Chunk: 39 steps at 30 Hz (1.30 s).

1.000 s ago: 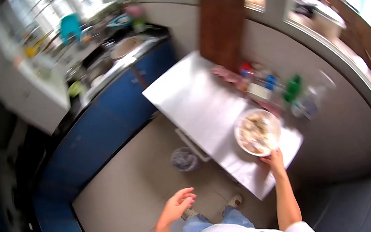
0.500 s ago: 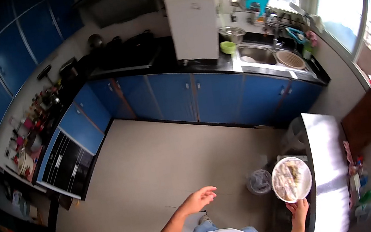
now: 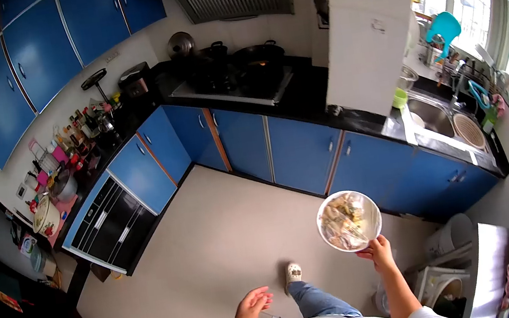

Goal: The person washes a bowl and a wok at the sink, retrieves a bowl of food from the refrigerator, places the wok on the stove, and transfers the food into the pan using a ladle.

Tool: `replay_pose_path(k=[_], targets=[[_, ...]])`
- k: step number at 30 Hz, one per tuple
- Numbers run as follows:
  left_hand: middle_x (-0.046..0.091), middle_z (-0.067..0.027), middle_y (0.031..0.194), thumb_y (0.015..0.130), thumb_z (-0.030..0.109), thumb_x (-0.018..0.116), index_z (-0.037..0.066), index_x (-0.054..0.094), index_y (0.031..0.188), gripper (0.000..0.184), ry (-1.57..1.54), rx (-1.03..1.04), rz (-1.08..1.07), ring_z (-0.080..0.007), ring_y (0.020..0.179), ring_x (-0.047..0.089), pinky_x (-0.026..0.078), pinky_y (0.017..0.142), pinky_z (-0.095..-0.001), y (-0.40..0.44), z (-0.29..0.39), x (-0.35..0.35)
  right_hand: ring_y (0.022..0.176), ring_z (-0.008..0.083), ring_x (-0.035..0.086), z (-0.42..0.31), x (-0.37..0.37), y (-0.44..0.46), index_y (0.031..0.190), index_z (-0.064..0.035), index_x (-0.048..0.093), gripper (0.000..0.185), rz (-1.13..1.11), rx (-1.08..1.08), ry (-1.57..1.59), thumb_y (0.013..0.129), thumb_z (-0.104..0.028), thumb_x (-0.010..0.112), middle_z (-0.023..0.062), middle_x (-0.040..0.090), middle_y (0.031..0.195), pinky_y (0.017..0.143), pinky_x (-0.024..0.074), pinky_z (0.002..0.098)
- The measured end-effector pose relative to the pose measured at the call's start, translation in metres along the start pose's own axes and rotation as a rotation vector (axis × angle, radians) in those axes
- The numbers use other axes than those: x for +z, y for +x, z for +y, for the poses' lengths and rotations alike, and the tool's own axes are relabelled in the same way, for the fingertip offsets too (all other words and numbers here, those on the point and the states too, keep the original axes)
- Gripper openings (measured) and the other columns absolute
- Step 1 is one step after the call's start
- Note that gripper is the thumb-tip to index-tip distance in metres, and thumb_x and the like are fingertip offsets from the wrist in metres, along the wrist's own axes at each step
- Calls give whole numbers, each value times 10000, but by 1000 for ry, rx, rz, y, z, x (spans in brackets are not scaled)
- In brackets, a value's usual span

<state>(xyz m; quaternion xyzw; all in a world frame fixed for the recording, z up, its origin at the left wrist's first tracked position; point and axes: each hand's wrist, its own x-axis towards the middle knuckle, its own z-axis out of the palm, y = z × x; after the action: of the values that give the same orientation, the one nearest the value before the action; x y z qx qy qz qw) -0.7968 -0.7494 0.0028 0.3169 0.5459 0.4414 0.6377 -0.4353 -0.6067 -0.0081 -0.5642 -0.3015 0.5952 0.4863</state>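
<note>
A white round bowl [image 3: 349,221] with mixed, pale and yellowish contents hangs above the floor, right of centre. My right hand [image 3: 377,253] grips its lower right rim, fingers beneath and thumb by the edge. What the contents are is too small to tell. Lower down and to the left, my left hand [image 3: 253,305] is held in the air over the floor, its fingers somewhat curled and apart, with nothing in it.
Blue cabinets [image 3: 305,145] run under a black counter with a stove [image 3: 231,84] and a sink [image 3: 432,118]. A white table [image 3: 489,275] stands at the lower right, beside a bin [image 3: 450,234]. One shoe [image 3: 292,272] shows on the floor.
The view has swung left, from the white table towards the stove. The bowl, over the table a second ago, is now over the floor, still in my right hand.
</note>
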Motion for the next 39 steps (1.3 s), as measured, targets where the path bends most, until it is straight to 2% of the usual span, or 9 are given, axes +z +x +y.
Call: replay_pose_path(k=[8,11,14,16,19,28,36,38,39], targets=[[598,-105,1024,904,94,478,33,513,1148,254,-30,49,244,-171,886,587,487,758,-286,115,119,-73,704,288,651,-46,164,192,1083,52,447,268,-90,14,66,868,-86,364,191,604,899,628,568,363],[599,-113,1014,901,97,485,32,515,1143,252,-36,92,380,-182,882,592,491,755,-290,139,131,-105,692,292,650,-62,208,252,1068,49,448,258,-50,-1,44,874,-97,361,197,606,877,632,568,366],[592,-137,995,904,97,470,5,496,1150,264,-116,-15,484,-212,895,592,496,765,-305,164,145,-131,666,291,649,-65,244,313,1025,69,469,256,11,-57,103,885,-131,393,198,614,850,620,567,366],[593,-138,993,905,101,470,2,494,1150,266,-133,-14,451,-214,897,592,498,770,-309,187,149,-155,665,291,648,-58,258,355,976,95,492,277,66,-99,123,891,-152,400,198,617,847,613,565,363],[594,-130,1007,895,115,497,20,508,1138,261,-150,-5,393,-209,897,597,500,775,-312,235,156,-202,686,314,649,-61,281,408,1028,106,440,288,153,-158,228,906,-143,363,220,608,863,613,568,375],[601,-91,982,886,121,505,31,533,1110,242,84,72,294,-161,867,586,484,733,-277,380,284,-306,745,312,648,-86,314,477,1104,106,393,309,400,-183,271,908,-127,344,233,594,929,650,576,372],[599,-90,980,890,127,504,30,530,1118,249,90,5,152,-161,867,583,477,751,-274,490,330,-283,750,315,647,-99,311,495,1095,117,400,325,456,-149,277,878,-124,381,236,591,923,670,573,365],[601,-88,975,901,134,499,33,526,1130,251,56,16,36,-161,882,585,480,762,-275,518,330,-267,747,271,645,-104,307,499,1060,101,482,305,406,-169,298,849,-114,432,206,604,927,662,568,345],[601,-88,975,901,134,499,33,526,1130,251,41,29,80,-161,882,585,480,762,-275,534,333,-258,721,247,644,-109,304,504,1024,86,530,277,406,-120,300,835,-96,441,183,619,900,638,563,326]])
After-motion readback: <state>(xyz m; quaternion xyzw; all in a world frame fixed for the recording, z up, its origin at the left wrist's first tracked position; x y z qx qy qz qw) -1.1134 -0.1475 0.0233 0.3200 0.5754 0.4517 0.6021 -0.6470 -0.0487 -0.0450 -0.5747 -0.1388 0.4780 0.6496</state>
